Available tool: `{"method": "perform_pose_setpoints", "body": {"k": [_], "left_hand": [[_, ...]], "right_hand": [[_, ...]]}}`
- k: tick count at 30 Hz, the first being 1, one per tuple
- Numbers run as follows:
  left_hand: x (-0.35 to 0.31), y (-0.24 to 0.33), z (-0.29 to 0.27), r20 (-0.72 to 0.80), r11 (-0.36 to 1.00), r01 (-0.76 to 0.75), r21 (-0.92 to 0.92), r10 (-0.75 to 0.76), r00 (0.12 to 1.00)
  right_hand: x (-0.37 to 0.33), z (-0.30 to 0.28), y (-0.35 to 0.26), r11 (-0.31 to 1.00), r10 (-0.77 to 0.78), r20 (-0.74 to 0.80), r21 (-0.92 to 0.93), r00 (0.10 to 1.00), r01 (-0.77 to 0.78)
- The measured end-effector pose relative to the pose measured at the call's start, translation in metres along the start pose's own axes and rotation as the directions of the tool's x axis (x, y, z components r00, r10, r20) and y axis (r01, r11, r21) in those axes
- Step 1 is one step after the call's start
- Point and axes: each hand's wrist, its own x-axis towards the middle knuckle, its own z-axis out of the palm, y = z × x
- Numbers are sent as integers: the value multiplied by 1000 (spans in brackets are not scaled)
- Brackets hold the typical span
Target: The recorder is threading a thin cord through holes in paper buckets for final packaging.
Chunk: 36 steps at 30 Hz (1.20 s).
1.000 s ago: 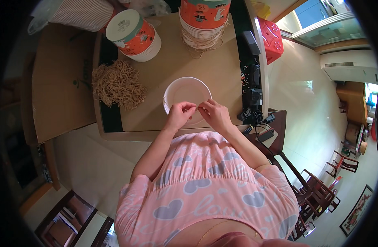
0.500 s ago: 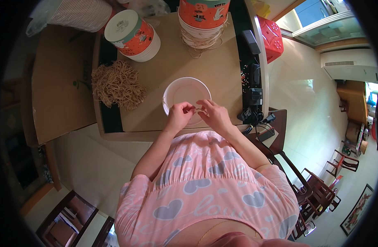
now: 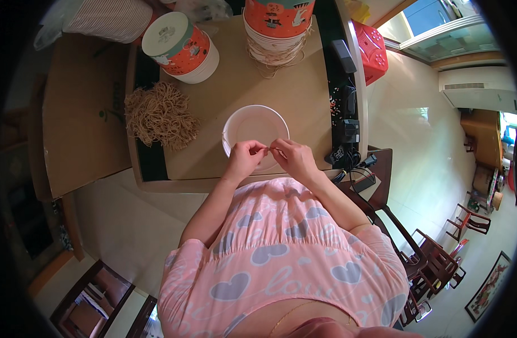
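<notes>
A white paper bucket [image 3: 256, 115] stands open side up at the near middle of the table. Over its near rim, my left hand [image 3: 247, 159] and my right hand [image 3: 295, 159] meet almost fingertip to fingertip. Both hands are closed in a pinch on a short bit of thin cord, mostly hidden by the fingers. A trace of cord shows at the bucket's left rim. To the left lies a tangled heap of beige cords [image 3: 164, 115].
Behind the bucket stand a short stack of orange-printed buckets [image 3: 182, 50] and a taller stack with cords hanging round it [image 3: 278, 34]. More nested white buckets [image 3: 109, 19] lie at far left. Black power adapters [image 3: 348, 131] and cables line the table's right edge. A cardboard box [image 3: 81, 124] adjoins the left side.
My right fingers have come down and closed toward the left fingertips; before, they were raised and more spread, with a bit of cord showing between the hands. The bucket stays put.
</notes>
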Motion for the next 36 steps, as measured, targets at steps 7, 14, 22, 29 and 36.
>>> {"method": "perform_pose_setpoints", "body": {"k": [7,14,22,29,36], "left_hand": [[0,-1,-1,6,1000,10,5,-10,1000],[-3,4,0,-1,1000,25,-18,-25,1000],[-1,-5,-2,-25,1000,-19,-12,19,1000],[-1,-3,-1,-35,1000,-25,6,25,999],[0,-4,-1,-35,1000,-15,1,16,999]], "right_hand": [[1,-4,-7,999,35,-7,-32,999,-35],[-1,4,2,995,4,-3,104,1000,-4],[0,2,-2,997,-53,-16,48,998,54],[0,2,0,997,-68,-3,-24,998,68],[0,2,-1,999,-51,-37,-6,998,51]]}}
